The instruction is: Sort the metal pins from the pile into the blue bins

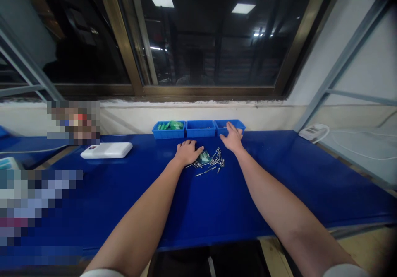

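Note:
My left hand (187, 152) lies palm down with its fingers apart, behind and left of a small pile of silver pop rivets (218, 160). Its thumb reaches to a small green-and-clear packet (204, 157) among the rivets. My right hand (232, 139) is open at the right blue bin (241, 127), fingers over its front wall and thumb held away to the left. Its fingertips partly cover the bin's inside, and nothing shows in its grip. Beside it stand the middle blue bin (200, 133), with a few small items inside, and the left blue bin (169, 134), holding green packets.
All three bins stand in a row along the wall at the back of the blue table (211, 210). A white power bank (107, 150) lies to the left. At the far right is a white device (314, 132) with a cable. Blurred-out areas, one of them a person, border the left side.

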A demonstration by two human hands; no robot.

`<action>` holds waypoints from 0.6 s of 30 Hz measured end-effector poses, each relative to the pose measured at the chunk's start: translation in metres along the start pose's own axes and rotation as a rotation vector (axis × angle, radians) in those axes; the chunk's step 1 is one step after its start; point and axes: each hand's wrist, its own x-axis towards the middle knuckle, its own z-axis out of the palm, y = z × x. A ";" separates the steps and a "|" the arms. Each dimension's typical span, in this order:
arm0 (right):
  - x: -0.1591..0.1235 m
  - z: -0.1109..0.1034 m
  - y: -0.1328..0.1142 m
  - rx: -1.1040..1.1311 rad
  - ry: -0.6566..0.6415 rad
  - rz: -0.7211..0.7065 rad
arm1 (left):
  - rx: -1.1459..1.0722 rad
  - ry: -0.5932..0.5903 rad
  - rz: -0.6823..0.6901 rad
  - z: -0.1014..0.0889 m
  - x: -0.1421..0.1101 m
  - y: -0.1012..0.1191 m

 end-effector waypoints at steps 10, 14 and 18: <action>-0.005 -0.007 -0.010 0.100 0.026 0.015 | -0.061 -0.017 0.008 -0.004 0.000 0.001; -0.011 -0.009 -0.014 0.215 -0.289 0.013 | -0.053 -0.137 0.090 -0.009 -0.003 0.006; -0.012 -0.016 -0.015 0.262 -0.475 -0.010 | -0.055 -0.243 0.147 -0.016 -0.007 0.010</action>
